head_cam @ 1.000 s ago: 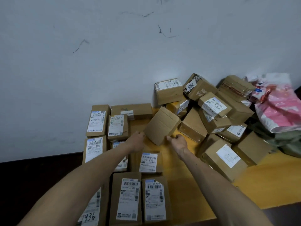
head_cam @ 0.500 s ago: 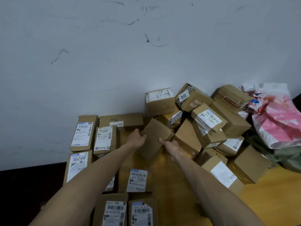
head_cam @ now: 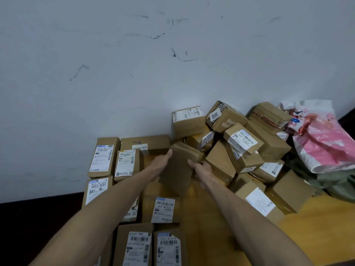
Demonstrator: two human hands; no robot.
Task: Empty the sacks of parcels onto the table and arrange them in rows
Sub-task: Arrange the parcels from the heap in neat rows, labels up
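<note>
A flat brown cardboard parcel (head_cam: pixel 177 167), plain side up, is held tilted above the wooden table (head_cam: pixel 315 227) between both hands. My left hand (head_cam: pixel 158 164) grips its left edge and my right hand (head_cam: pixel 201 169) grips its right edge. To the left, labelled parcels lie flat in rows, such as one at the back left (head_cam: pixel 102 157) and one near the front (head_cam: pixel 163 210). A loose pile of parcels (head_cam: pixel 240 143) is heaped to the right against the wall.
A grey scuffed wall (head_cam: pixel 134 73) rises right behind the table. A pink and white plastic sack (head_cam: pixel 322 139) and olive fabric (head_cam: pixel 338 181) lie at the far right. The table's left edge drops to a dark floor (head_cam: pixel 38 217).
The plain parcel has turned in my hands from a diamond tilt to a more upright, narrower pose and shifted slightly towards the back. My hands closed in on its sides.
</note>
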